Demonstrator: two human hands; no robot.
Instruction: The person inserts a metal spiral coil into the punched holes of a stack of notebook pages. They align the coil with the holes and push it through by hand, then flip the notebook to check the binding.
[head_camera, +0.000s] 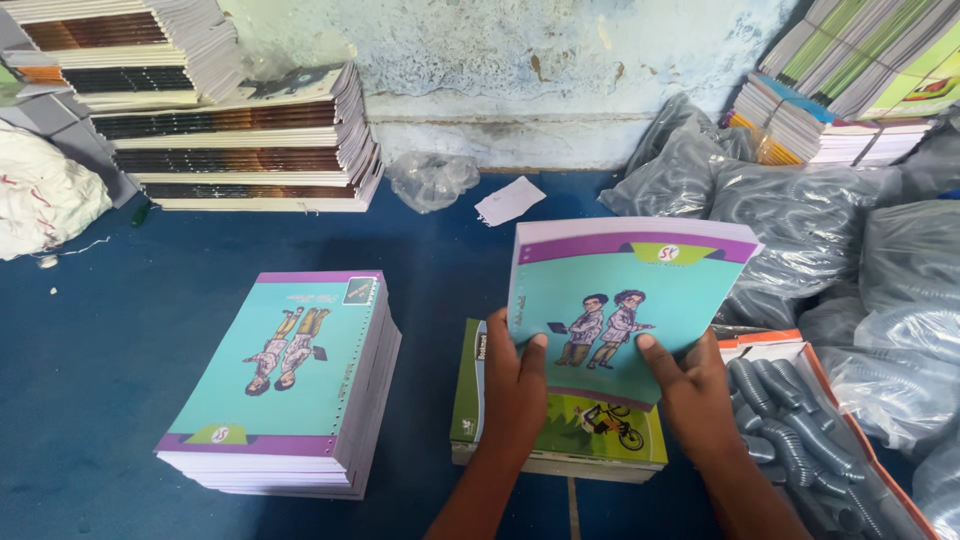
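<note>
Two hands clamp one turquoise notebook (618, 300) at centre frame: the left hand (512, 385) and right hand (692, 385) each pinch its lower edge, thumbs on the cover, fingers hidden behind. It stands tilted above a green-covered stack (560, 440), long axis running up the frame, purple band topmost, cover figures upright. Lower left sits a matching notebook pile (290, 385) turned the opposite way; grey plastic bags (850, 260) at right are cut off.

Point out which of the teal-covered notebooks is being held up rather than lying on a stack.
It is the teal notebook gripped by both hands, left hand and right hand, raised above the green-covered stack. The other teal cover tops the tall stack lying flat to the left.
</note>
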